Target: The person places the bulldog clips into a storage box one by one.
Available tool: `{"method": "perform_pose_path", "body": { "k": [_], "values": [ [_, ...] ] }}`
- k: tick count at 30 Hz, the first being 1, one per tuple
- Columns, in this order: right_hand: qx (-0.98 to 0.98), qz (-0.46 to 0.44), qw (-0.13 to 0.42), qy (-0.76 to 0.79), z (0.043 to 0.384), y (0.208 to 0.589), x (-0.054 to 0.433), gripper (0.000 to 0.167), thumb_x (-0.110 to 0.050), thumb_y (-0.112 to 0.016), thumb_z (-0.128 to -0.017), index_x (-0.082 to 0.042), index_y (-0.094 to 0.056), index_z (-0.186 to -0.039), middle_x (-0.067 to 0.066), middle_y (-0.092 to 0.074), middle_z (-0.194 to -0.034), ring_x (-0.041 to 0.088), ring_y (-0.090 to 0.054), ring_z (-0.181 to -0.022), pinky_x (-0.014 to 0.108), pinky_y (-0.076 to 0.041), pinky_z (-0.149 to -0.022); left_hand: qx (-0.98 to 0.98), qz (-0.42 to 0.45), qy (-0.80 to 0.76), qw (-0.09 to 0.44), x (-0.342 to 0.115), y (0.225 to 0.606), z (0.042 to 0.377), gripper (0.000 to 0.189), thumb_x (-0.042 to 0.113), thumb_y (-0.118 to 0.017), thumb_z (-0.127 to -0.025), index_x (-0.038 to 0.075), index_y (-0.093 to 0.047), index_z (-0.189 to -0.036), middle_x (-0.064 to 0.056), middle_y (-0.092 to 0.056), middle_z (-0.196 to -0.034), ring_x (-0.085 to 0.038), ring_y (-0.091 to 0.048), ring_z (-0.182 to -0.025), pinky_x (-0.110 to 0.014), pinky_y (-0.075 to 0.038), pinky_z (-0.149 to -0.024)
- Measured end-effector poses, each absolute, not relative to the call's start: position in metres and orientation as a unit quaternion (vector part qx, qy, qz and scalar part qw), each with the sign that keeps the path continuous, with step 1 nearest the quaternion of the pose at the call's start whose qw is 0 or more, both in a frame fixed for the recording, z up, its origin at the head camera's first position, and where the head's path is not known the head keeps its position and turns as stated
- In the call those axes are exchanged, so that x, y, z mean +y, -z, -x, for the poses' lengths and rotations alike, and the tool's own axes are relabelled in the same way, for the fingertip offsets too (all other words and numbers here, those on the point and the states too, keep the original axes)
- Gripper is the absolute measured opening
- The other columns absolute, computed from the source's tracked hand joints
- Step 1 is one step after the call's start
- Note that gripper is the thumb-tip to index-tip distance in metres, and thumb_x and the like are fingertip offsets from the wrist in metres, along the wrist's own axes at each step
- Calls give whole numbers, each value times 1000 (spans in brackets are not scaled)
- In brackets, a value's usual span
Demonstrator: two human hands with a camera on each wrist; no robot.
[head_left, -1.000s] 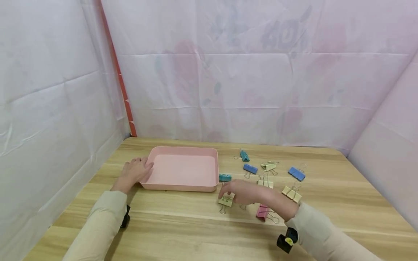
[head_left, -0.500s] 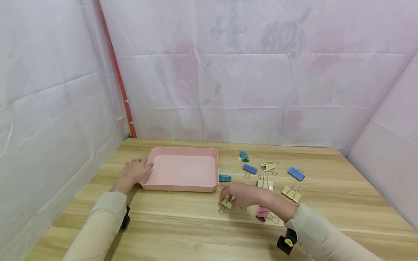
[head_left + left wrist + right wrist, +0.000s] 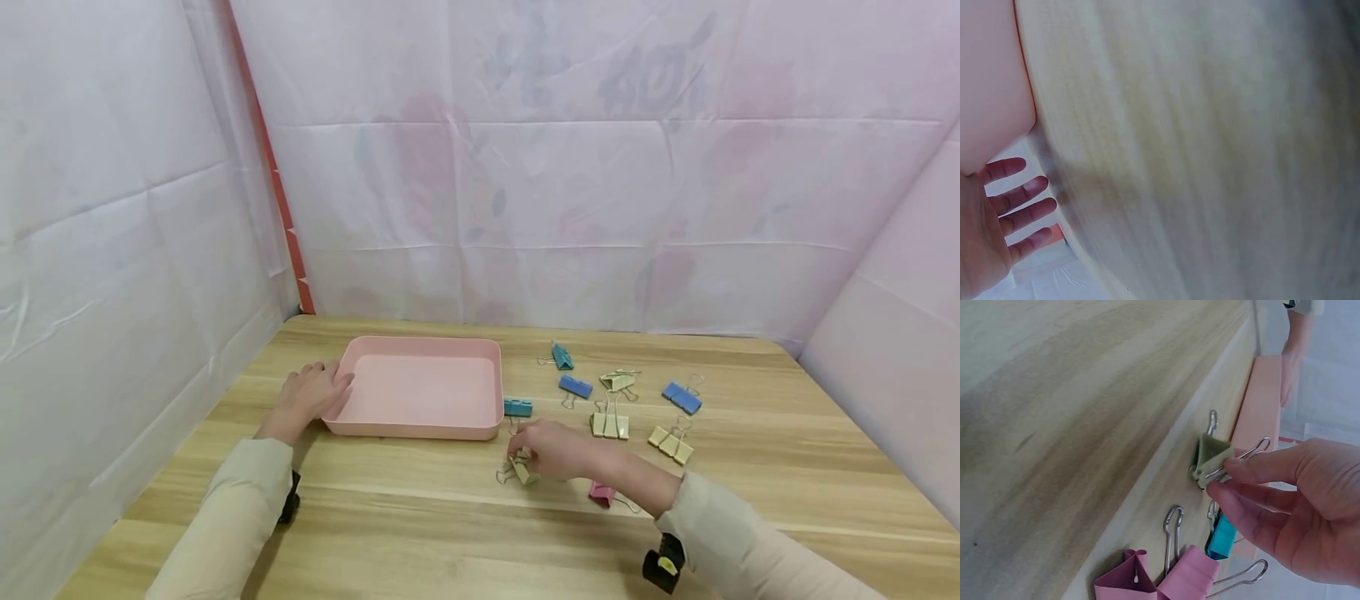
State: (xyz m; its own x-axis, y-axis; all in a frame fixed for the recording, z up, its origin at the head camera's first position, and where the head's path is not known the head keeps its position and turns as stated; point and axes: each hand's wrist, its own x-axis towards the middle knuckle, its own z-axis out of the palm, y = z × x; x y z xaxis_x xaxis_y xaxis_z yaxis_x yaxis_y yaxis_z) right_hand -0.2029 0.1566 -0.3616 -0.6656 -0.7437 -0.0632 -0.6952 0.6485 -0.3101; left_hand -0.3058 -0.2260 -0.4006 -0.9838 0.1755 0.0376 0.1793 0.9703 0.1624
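My right hand (image 3: 557, 450) pinches a pale yellow binder clip (image 3: 522, 471) between thumb and fingers, low over the table near the tray's front right corner. In the right wrist view, the thumb lies along the wire handle of this binder clip (image 3: 1209, 464), whose body stands tilted. My left hand (image 3: 306, 398) rests on the left edge of a shallow pink tray (image 3: 412, 432), and its fingers are spread and nearly straight in the left wrist view. A teal binder clip (image 3: 517, 408) lies against the tray's right side, just beyond the right hand.
Right of the tray lie more binder clips: a teal one (image 3: 562, 357), blue ones (image 3: 576, 387) (image 3: 682, 397), and yellow ones (image 3: 618, 382) (image 3: 611, 426) (image 3: 671, 446). A pink binder clip (image 3: 602, 493) sits under the right forearm. White cloth (image 3: 465, 183) hangs behind the wooden table.
The right fingers have closed on the yellow binder clip near them and turned it, so it now stands at a steeper angle. The left hand and the tray have stayed put.
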Motion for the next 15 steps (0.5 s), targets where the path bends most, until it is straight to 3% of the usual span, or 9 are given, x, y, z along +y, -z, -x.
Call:
{"method": "perform_pose_path", "body": {
  "k": [15],
  "values": [
    [916,360,53,166,197,370,153,10,-5,-70,-78,-8,-71,-88,-5,-53,-78,7,-48,-67,24,-44,-61,-992,92,83,1,-224,397,304,59,41,-30,-98,-6,-39,-132,-32,-44,-125,-48,-39,-113,-60,-27,-92]
  ]
}}
